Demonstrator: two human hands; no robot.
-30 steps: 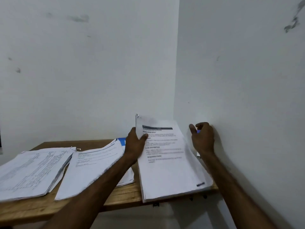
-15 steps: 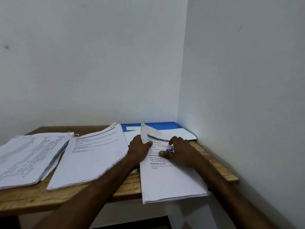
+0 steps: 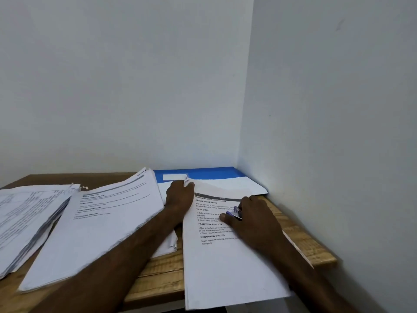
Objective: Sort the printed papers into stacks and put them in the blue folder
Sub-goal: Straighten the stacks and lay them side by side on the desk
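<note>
A right-hand stack of printed papers point(image 3: 225, 267) lies on the wooden table and overhangs its front edge. My left hand point(image 3: 179, 196) pinches that stack's top-left corner. My right hand point(image 3: 252, 215) rests on the top page and holds a small purple stapler point(image 3: 235, 213). The blue folder point(image 3: 203, 172) lies flat in the far corner against both walls, with a white sheet point(image 3: 243, 185) over its front part. A middle stack point(image 3: 101, 224) and a left stack point(image 3: 24, 220) lie to the left.
White walls meet in a corner right behind the folder and run close along the table's right edge point(image 3: 316, 251). Bare wood shows between the middle and right stacks at the front point(image 3: 162, 281). Loose sheets point(image 3: 168, 245) lie under my left forearm.
The right stack, tilted up a second ago, now lies flat. My right hand came from the wall side onto the top page with the stapler. The view has tilted and the blue folder came into sight.
</note>
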